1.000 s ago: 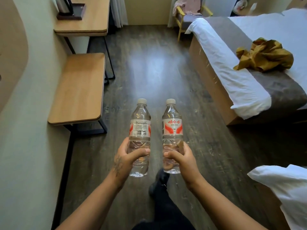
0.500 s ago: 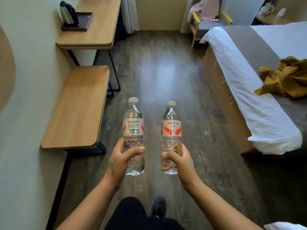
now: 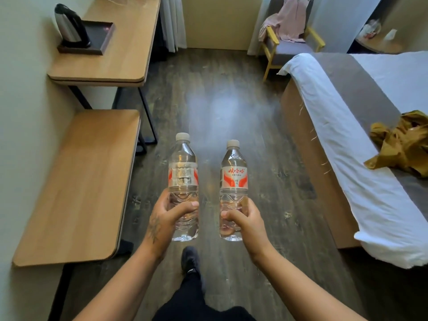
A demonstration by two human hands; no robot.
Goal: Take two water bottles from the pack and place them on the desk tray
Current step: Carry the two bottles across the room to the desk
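Observation:
Two clear water bottles with white caps and red-and-white labels stand upright in front of me over the floor. My left hand [image 3: 165,222] grips the lower half of the left bottle [image 3: 183,174]. My right hand [image 3: 245,222] grips the lower half of the right bottle [image 3: 234,179]. The dark desk tray [image 3: 102,40] lies on the wooden desk [image 3: 125,54] at the far left, well ahead of both hands. A steel kettle [image 3: 69,26] stands on the tray's left part. The pack is out of view.
A lower wooden bench [image 3: 76,186] runs along the left wall, nearer than the desk. A bed [image 3: 361,158] with a mustard cloth [image 3: 403,144] fills the right side. A chair [image 3: 289,42] with a pink garment stands at the back. Dark wood floor lies between them.
I have walked forward down the room with both bottles. The desk, tray and kettle have come closer and lower in view, and the bottles have moved slightly apart.

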